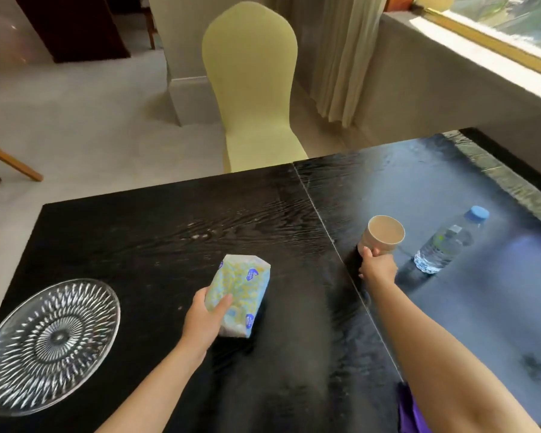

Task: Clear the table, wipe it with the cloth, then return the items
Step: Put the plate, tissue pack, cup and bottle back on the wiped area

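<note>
Right, both hands are busy over the dark bench [169, 220]. The left hand [203, 320] wraps round the near end of the tissue pack [241, 285], thumb on top. It looks light and squashy, so I'd say a grip across the middle suits it. The right hand [378, 270] curls round the lower wall of the paper cup [384, 237], which appears tilted. That wall is thin and likely crushable, so gently does it. A water bottle [444, 248] stands just beside the cup. The glass plate [49, 345] sits well apart at near left and looks fragile.
</note>
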The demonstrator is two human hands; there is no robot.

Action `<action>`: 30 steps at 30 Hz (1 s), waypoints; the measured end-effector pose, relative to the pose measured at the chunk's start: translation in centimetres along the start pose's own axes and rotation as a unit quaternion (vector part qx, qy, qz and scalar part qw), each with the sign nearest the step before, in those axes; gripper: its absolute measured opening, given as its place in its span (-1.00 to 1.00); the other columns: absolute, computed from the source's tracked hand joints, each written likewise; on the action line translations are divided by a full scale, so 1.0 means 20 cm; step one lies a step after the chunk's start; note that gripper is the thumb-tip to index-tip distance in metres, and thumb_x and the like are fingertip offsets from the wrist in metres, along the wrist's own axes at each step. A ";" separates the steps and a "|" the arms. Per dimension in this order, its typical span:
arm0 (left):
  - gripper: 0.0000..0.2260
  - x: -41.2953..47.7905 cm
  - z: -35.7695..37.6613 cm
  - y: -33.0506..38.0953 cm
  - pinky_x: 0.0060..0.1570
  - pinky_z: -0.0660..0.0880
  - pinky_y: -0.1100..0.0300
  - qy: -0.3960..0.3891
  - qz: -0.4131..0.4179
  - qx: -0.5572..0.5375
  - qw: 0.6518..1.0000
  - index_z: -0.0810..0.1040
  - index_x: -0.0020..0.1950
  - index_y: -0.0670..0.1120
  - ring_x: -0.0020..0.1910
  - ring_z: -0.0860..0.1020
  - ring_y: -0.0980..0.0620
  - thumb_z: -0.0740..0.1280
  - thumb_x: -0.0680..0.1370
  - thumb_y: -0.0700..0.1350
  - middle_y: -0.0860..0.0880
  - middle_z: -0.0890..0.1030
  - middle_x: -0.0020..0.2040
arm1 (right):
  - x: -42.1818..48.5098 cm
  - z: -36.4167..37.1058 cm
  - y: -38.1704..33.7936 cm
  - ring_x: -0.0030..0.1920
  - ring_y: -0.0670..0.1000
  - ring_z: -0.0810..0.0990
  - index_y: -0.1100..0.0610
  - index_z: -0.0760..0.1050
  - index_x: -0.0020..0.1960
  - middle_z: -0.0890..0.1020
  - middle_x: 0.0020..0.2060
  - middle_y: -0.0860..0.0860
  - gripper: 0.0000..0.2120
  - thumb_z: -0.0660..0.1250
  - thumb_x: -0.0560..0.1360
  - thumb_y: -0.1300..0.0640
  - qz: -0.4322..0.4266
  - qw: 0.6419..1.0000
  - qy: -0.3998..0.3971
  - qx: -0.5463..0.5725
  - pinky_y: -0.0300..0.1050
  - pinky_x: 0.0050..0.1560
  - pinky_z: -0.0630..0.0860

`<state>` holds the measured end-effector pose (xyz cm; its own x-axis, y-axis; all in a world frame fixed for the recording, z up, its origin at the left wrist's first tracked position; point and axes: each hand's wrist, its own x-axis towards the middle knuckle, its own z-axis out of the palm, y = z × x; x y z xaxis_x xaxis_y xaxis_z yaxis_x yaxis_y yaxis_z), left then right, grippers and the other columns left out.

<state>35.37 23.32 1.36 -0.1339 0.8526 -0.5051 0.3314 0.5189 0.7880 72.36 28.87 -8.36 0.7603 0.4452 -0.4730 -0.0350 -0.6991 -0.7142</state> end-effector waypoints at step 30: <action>-0.55 0.38 -0.61 -0.35 0.19 0.43 -0.02 0.087 -0.019 0.183 0.979 0.41 0.26 -0.09 0.20 0.50 -0.16 0.29 0.47 0.12 -0.08 0.55 0.19 | -1.12 0.38 0.06 -0.35 -0.09 0.59 0.16 0.53 -0.20 0.64 -0.34 0.02 -0.78 0.25 0.56 0.09 -0.330 0.902 -0.249 -0.126 -0.29 -0.23 0.49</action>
<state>20.71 26.95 -3.80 -0.3002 0.8469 -0.4389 0.6310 0.5214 0.5744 50.30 22.39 -2.57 0.1742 0.9630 -0.2057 0.5147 -0.2672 -0.8147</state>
